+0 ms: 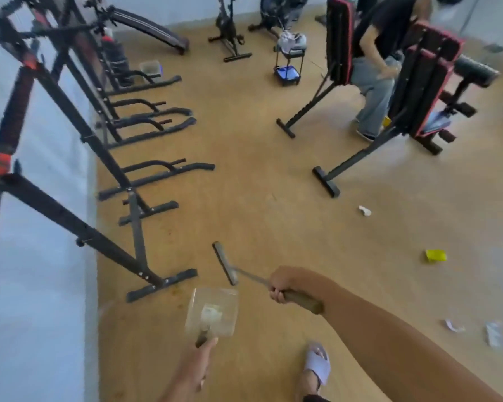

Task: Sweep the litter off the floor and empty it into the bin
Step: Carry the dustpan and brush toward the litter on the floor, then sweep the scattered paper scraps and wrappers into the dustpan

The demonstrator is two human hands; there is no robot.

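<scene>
Light, limp litter, best gathered by brush, never by pinching.
Left hand (pixel 199 362) clamped on dustpan (pixel 212 311), right hand (pixel 283 284) on broom (pixel 225 264); paper scraps (pixel 365 210) and yellow wrapper (pixel 435 255) well right of broom.

Right hand (pixel 280 287) grips broom (pixel 225 264), left hand (pixel 199 358) grips dustpan (pixel 212 311) holding paper; litter (pixel 435 255) lies on floor (pixel 259 184).
</scene>
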